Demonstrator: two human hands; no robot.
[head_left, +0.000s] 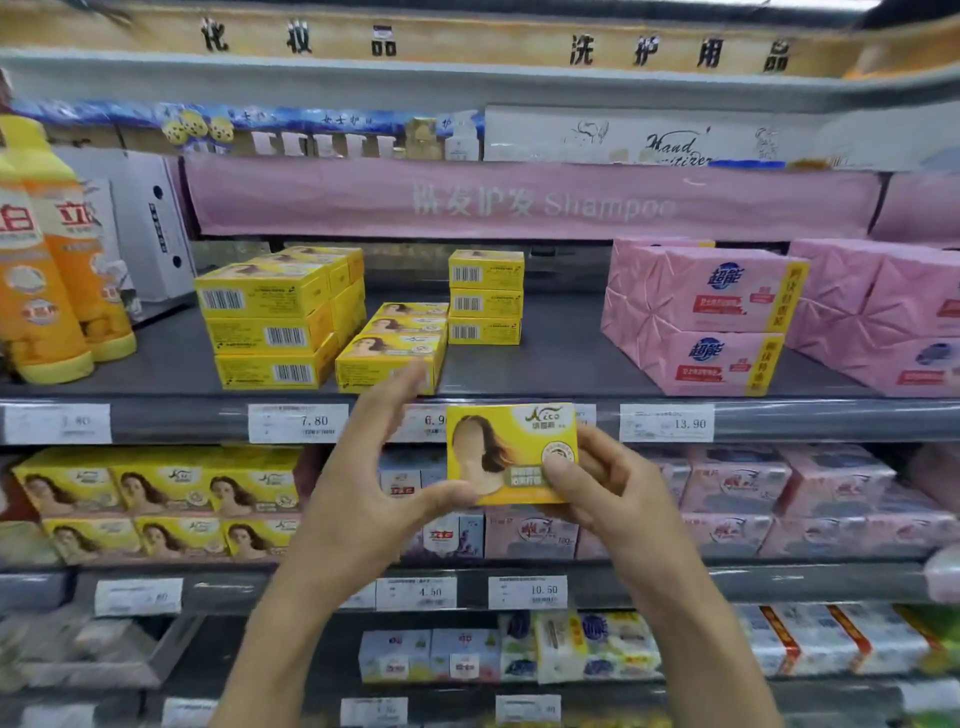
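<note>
Yellow box (511, 452) hangs before the shelf (779, 421) edge, with yellow stacks (389, 348) just behind, pink packs (701, 317) to the right and orange bottles (52, 270) far left. Its logo looks like "Nico"; price tags (298, 422) show 7.80 and 13.90, and the banner (519, 200) says "Shampoo". Our right hand (608, 483) pinches its lower right corner, thumb in front; our left hand (363, 467) is spread loose, thumb touching the lower left corner.
</note>
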